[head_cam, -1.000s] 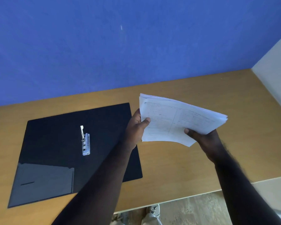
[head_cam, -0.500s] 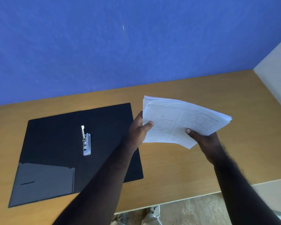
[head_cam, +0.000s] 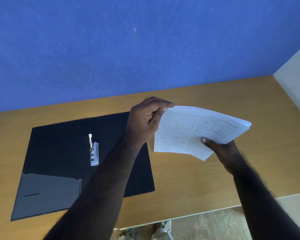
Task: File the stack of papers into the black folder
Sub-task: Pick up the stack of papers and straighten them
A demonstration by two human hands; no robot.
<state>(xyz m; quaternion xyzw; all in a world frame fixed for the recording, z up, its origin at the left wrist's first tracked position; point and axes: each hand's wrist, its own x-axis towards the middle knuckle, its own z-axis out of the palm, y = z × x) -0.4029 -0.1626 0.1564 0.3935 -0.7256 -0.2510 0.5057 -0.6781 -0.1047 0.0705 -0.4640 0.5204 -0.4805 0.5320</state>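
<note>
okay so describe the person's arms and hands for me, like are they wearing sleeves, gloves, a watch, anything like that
Both hands, the left hand and the right hand, are bare, with no gloves. No rings show, and no watch or bracelet at either wrist. Both forearms are uncovered as far as the frame shows, with no sleeve edge in view. The right forearm shows some hair along its outer edge.

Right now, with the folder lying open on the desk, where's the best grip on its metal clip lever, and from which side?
Grip the raised white tip of the silver metal clip lever, coming from above. It stands up off the open black folder; the rest of the clip lies flat against it.
</note>
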